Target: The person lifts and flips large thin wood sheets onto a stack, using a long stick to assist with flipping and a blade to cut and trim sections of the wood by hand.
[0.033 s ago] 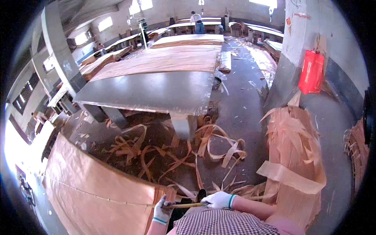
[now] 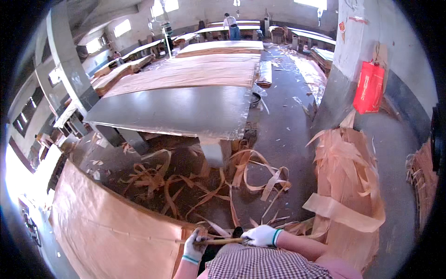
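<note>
A long, thin bamboo stick (image 2: 223, 241) crosses in front of my body, its thicker end to the right. My left hand (image 2: 194, 245), in a white glove with dirty fingertips, is closed around the stick beside the corner of a stack of wood veneer sheets (image 2: 116, 223). Gripping the thick end is my right hand (image 2: 261, 235), also in a white glove, just ahead of my checked apron (image 2: 260, 264). Toward the left the stick thins out over the top sheet, where it is blurred and hard to follow.
A grey-topped table (image 2: 172, 109) stands ahead, with pale veneer sheets (image 2: 186, 72) behind it. Curled veneer strips (image 2: 204, 186) litter the floor. To the right lie a veneer pile (image 2: 344, 172) and a pillar with a red bag (image 2: 369, 88). A person (image 2: 232, 28) stands far back.
The stick's thin left part was sharp over the sheet and is now blurred. Both hands keep their grip, and the whole view has shifted slightly.
</note>
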`<state>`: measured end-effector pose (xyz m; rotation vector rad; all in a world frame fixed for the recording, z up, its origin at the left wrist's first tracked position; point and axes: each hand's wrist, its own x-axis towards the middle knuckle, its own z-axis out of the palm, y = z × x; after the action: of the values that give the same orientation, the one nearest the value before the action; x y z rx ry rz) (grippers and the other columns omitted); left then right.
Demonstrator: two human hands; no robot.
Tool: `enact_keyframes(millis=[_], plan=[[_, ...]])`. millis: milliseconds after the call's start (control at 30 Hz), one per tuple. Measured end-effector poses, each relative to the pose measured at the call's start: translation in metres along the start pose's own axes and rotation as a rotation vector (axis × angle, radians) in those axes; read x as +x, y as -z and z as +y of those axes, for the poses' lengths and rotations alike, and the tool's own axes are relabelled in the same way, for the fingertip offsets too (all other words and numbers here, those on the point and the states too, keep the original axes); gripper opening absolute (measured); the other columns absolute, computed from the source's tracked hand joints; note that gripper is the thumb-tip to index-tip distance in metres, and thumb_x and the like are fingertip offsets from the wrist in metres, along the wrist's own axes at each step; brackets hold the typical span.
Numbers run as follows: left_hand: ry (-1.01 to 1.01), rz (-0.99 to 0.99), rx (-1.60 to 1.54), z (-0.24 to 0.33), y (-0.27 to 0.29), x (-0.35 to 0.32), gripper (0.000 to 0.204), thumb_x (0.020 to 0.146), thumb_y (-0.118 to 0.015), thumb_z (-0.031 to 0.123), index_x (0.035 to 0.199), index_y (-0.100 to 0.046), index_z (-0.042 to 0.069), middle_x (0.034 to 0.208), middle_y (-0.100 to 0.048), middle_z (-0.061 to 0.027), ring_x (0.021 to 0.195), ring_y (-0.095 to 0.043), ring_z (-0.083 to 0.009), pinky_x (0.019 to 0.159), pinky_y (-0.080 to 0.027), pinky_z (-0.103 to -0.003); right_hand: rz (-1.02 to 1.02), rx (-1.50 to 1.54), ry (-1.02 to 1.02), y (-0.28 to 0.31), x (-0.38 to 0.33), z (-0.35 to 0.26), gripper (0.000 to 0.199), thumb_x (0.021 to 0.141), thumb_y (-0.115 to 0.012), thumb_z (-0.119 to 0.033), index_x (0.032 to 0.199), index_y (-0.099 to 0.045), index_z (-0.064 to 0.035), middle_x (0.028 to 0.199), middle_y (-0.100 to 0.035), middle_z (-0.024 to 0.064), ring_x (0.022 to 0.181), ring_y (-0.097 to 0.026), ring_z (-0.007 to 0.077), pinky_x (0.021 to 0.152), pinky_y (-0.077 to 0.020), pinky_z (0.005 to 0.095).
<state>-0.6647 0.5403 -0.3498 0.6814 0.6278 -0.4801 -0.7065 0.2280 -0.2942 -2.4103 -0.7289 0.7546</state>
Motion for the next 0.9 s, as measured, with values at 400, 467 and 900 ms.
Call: enact_keyframes(millis=[400, 467, 900], plan=[[0.217, -0.488, 0.447, -0.015, -0.331, 0.245, 0.04, 0.096, -0.048, 0.025, 0.128, -0.048, 0.0, 0.075, -0.062, -0.0036, 0.088, -0.063, -0.0233, 0.088, -0.048, -0.036, 0.628, 0.015, -0.297, 0.179, -0.024, 0.19, 0.022, 0.073, -0.069, -0.029, 0.087, -0.067, -0.0118, 0.072, -0.065, 0.01, 0.064, -0.064, 0.0288, 0.056, -0.0503, 0.0382], [0.21, -0.518, 0.466, -0.029, -0.378, 0.274, 0.04, 0.096, -0.049, 0.026, 0.127, -0.049, 0.002, 0.091, -0.065, -0.0066, 0.096, -0.062, -0.0216, 0.09, -0.047, -0.036, 0.688, 0.085, -0.305, 0.206, -0.028, 0.237, 0.021, 0.074, -0.069, -0.027, 0.088, -0.068, -0.0117, 0.072, -0.065, 0.0113, 0.064, -0.064, 0.0295, 0.056, -0.0503, 0.0379], [0.153, -0.383, 0.194, -0.084, -0.651, 0.462, 0.053, 0.098, -0.029, 0.047, 0.122, -0.051, 0.005, 0.112, -0.061, -0.0131, 0.096, -0.06, -0.0267, 0.088, -0.048, -0.042, 0.718, 0.302, -0.337, 0.444, -0.041, 0.511, 0.022, 0.078, -0.066, -0.018, 0.097, -0.065, -0.0074, 0.071, -0.062, 0.0149, 0.062, -0.064, 0.028, 0.057, -0.0492, 0.0348]])
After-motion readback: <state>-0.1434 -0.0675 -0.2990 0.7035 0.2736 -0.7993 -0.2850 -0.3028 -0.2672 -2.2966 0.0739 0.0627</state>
